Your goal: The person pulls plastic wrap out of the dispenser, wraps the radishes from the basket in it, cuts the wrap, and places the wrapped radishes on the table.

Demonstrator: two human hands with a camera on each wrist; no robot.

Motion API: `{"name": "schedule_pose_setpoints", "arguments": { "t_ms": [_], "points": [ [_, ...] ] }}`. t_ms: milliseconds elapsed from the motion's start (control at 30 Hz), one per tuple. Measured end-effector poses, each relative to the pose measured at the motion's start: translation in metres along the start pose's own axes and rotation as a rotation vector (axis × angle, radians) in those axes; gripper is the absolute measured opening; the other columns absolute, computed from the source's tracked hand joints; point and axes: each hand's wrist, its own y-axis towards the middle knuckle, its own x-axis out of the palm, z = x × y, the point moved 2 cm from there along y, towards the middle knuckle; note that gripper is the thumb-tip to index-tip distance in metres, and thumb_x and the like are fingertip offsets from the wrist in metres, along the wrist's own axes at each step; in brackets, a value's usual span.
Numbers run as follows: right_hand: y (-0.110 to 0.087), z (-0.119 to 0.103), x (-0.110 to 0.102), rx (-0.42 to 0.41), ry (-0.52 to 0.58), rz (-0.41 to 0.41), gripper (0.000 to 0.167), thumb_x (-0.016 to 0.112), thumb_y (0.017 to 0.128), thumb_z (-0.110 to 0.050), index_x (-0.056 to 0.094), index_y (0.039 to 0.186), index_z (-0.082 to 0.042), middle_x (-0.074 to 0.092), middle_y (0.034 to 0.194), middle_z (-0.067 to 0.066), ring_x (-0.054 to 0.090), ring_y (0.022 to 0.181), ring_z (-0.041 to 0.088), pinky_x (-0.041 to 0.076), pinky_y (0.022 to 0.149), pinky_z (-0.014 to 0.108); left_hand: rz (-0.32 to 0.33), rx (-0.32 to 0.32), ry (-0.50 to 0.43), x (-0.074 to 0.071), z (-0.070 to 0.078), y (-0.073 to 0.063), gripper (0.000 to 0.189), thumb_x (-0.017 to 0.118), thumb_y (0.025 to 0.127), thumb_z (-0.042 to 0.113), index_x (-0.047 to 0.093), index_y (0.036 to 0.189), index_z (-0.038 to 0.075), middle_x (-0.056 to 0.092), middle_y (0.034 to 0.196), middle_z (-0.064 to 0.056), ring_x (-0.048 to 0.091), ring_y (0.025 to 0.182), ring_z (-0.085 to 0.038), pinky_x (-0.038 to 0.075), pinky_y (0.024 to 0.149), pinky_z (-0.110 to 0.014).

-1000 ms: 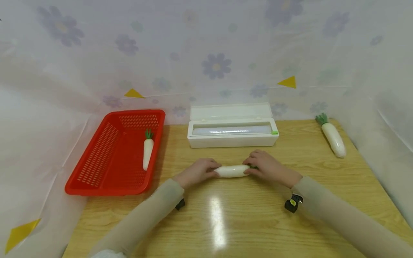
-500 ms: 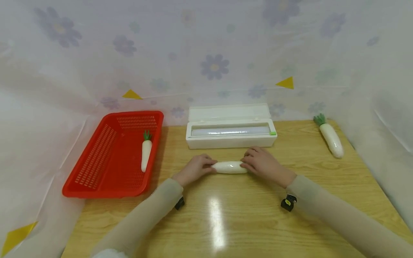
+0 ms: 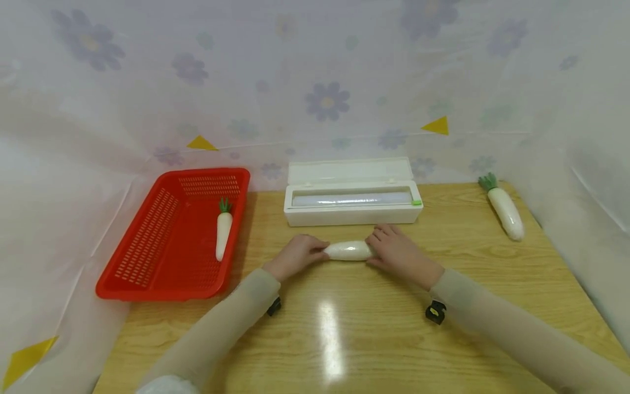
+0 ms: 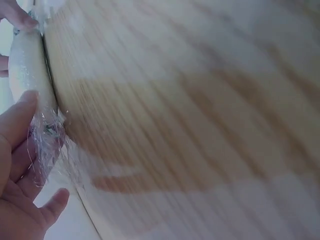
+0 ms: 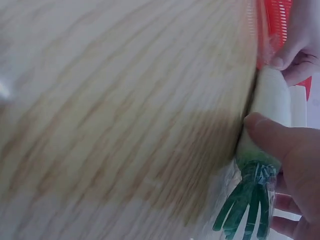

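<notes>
A white radish (image 3: 348, 250) wrapped in clear film lies crosswise on the wooden table, in front of the film box. My left hand (image 3: 299, 256) pinches its left end, and loose crumpled film (image 4: 47, 145) bunches around those fingers in the left wrist view. At the other end, my right hand (image 3: 396, 253) grips the radish near its leaves. Green leaves (image 5: 247, 207) inside film show below the right thumb (image 5: 262, 130) in the right wrist view; in the head view that hand hides them.
Behind the hands stands an open white box (image 3: 351, 218) with a roll of cling film (image 3: 351, 199). To the left, a red basket (image 3: 162, 293) holds one radish (image 3: 223, 235). Another radish (image 3: 507, 213), shiny as if wrapped, lies at the far right near the table edge.
The radish has moved a little away from me toward the box, with both hands on it. Its green leaves, partly seen earlier, are now hidden behind the right hand in the head view.
</notes>
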Motion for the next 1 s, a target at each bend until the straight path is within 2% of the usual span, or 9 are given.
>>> {"name": "schedule_pose_setpoints", "arguments": {
  "t_ms": [67, 167, 367, 567, 733, 867, 1000],
  "points": [
    [0.000, 0.000, 0.001, 0.004, -0.001, -0.009, 0.046, 0.084, 0.088, -0.039, 0.066, 0.109, -0.003, 0.065, 0.106, 0.012, 0.057, 0.111, 0.034, 0.046, 0.104, 0.051, -0.002, 0.010, 0.016, 0.000, 0.001, 0.000, 0.036, 0.074, 0.098, 0.019, 0.072, 0.128, 0.000, 0.074, 0.122, -0.015, 0.071, 0.112, -0.028, 0.054, 0.101, -0.041],
    [0.002, 0.001, 0.001, 0.017, 0.052, 0.006, 0.044, 0.084, 0.089, -0.034, 0.068, 0.112, 0.000, 0.063, 0.105, 0.013, 0.057, 0.104, 0.032, 0.048, 0.098, 0.050, 0.001, 0.021, 0.071, 0.003, 0.002, 0.000, 0.036, 0.074, 0.098, 0.019, 0.072, 0.128, 0.000, 0.076, 0.116, -0.013, 0.072, 0.107, -0.026, 0.053, 0.101, -0.042],
    [0.002, 0.005, -0.001, 0.024, 0.118, -0.011, 0.050, 0.083, 0.091, -0.032, 0.068, 0.123, 0.003, 0.067, 0.107, 0.013, 0.057, 0.107, 0.032, 0.047, 0.100, 0.051, 0.002, -0.019, 0.224, 0.008, 0.007, -0.004, 0.038, 0.072, 0.100, 0.027, 0.071, 0.132, 0.007, 0.075, 0.115, -0.008, 0.068, 0.110, -0.028, 0.037, 0.111, -0.061],
    [-0.003, 0.007, -0.005, 0.059, 0.234, -0.062, 0.040, 0.083, 0.090, -0.032, 0.068, 0.115, -0.005, 0.070, 0.108, 0.009, 0.060, 0.108, 0.032, 0.048, 0.097, 0.050, -0.028, -0.065, 0.220, 0.012, 0.012, -0.012, 0.041, 0.071, 0.101, 0.031, 0.068, 0.136, 0.011, 0.073, 0.128, -0.007, 0.067, 0.119, -0.025, 0.031, 0.115, -0.064],
    [-0.005, 0.009, -0.009, 0.056, 0.279, -0.108, 0.035, 0.081, 0.092, -0.032, 0.072, 0.112, -0.006, 0.071, 0.105, 0.006, 0.062, 0.103, 0.028, 0.051, 0.093, 0.048, -0.030, -0.042, 0.209, 0.012, 0.017, -0.015, 0.039, 0.074, 0.098, 0.032, 0.069, 0.133, 0.013, 0.073, 0.127, -0.005, 0.066, 0.118, -0.024, 0.029, 0.115, -0.068],
    [-0.003, 0.012, -0.011, 0.019, 0.259, -0.110, 0.033, 0.081, 0.092, -0.031, 0.074, 0.111, -0.006, 0.071, 0.102, 0.005, 0.062, 0.097, 0.024, 0.051, 0.088, 0.045, -0.021, -0.037, 0.233, 0.013, 0.018, -0.017, 0.042, 0.074, 0.098, 0.034, 0.069, 0.135, 0.014, 0.072, 0.127, -0.006, 0.064, 0.118, -0.027, 0.031, 0.113, -0.066],
    [0.001, 0.012, -0.013, -0.057, 0.188, -0.076, 0.034, 0.080, 0.093, -0.031, 0.076, 0.111, -0.003, 0.073, 0.103, 0.009, 0.064, 0.099, 0.028, 0.051, 0.094, 0.049, 0.010, -0.068, 0.224, 0.014, 0.013, -0.016, 0.041, 0.070, 0.101, 0.033, 0.067, 0.137, 0.014, 0.072, 0.130, -0.004, 0.066, 0.117, -0.027, 0.033, 0.113, -0.063]
  ]
}}
